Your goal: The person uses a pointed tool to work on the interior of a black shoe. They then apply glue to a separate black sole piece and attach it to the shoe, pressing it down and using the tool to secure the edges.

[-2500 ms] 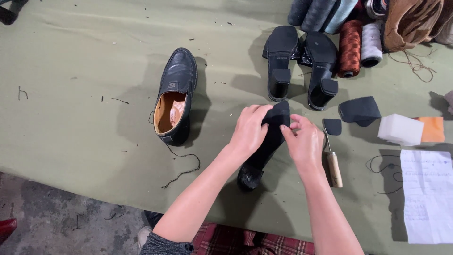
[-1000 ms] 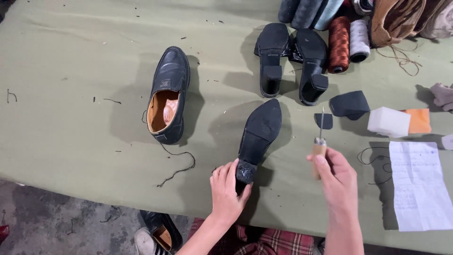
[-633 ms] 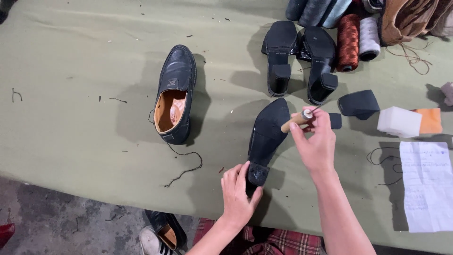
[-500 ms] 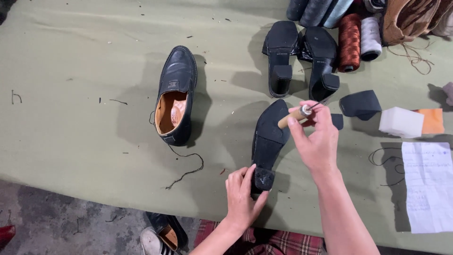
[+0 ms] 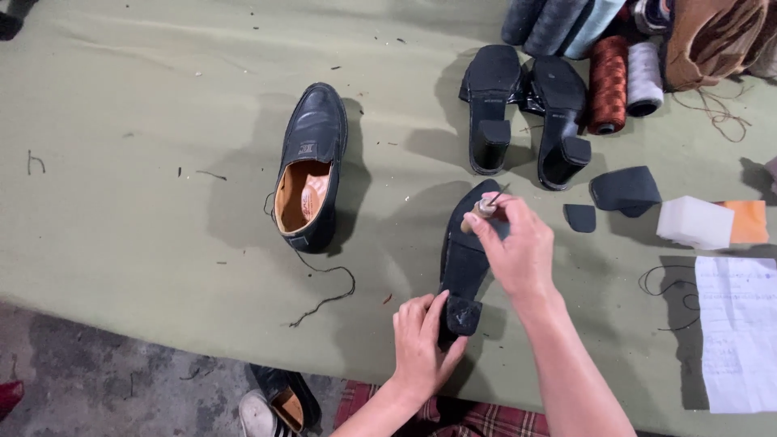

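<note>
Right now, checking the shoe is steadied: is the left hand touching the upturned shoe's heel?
Touching. The head view shows the left hand with fingers pressed against the heel of the upturned shoe, no gap visible.

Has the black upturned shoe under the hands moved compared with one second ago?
Cannot tell for sure. The black upturned shoe lies in about the same place beside the black leather loafer; only the right hand with the wooden-handled awl came over it.

Upturned shoe (image 5: 468, 259) lies on the surface (image 5: 146, 162), loafer (image 5: 310, 170) to its left, two heeled shoes (image 5: 526, 113) behind, paper (image 5: 738, 332) right.
</note>
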